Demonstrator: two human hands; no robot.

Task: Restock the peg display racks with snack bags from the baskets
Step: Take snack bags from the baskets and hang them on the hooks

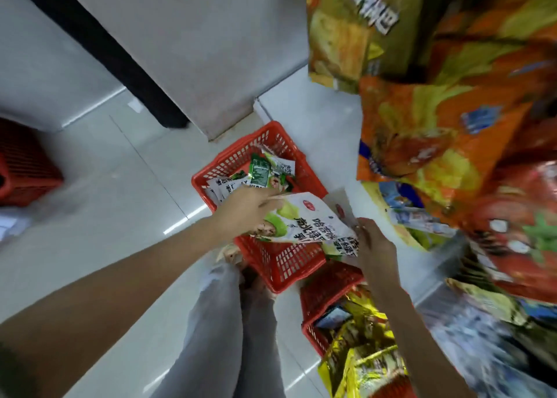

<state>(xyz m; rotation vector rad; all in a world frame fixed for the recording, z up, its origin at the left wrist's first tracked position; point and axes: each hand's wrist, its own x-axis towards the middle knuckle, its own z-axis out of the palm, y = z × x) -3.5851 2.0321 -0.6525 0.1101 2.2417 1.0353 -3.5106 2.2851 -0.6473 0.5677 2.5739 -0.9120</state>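
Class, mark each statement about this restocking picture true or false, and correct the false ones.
1. The left hand and the right hand both hold white-and-green snack bags. True.
2. The basket below the hands is blue. False: that basket is red.
3. A second red basket, nearer the person's legs, holds yellow bags. True.
4. The bags hanging at the right are plain black. False: the hanging bags are mostly orange and yellow.

Left arm: bare, reaching from near left toward centre.
Left hand [247, 209]: fingers curled, gripping white snack bag [304, 219].
Right hand [373, 244]: pinching the bag's right edge.
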